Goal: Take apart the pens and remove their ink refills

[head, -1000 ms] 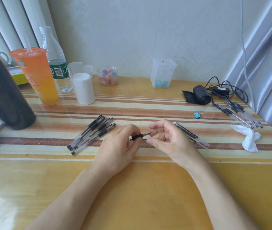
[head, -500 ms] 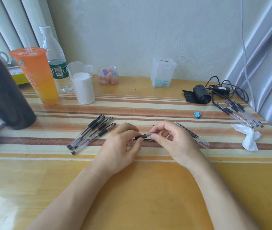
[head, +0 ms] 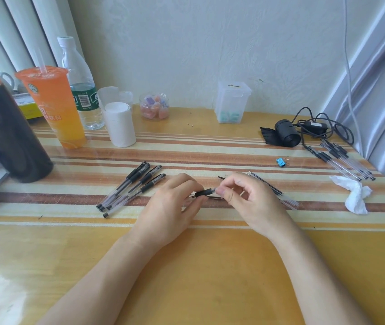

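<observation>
Black rubber marks the pen (head: 204,192) held just over the striped table (head: 210,266). The left hand (head: 170,207) pinches its grip end and the right hand (head: 248,200) pinches the clear barrel. It looks like unscrewing to me. Next, the halves need pulling straight apart to free the refill.

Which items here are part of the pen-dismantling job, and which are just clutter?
Job: held pen, pinched by left hand and right hand; four whole pens; pen parts beside right hand; pen pile far right.
Clutter: orange drink, water bottle, sweet jar, blue clip, tissue, cables.
</observation>
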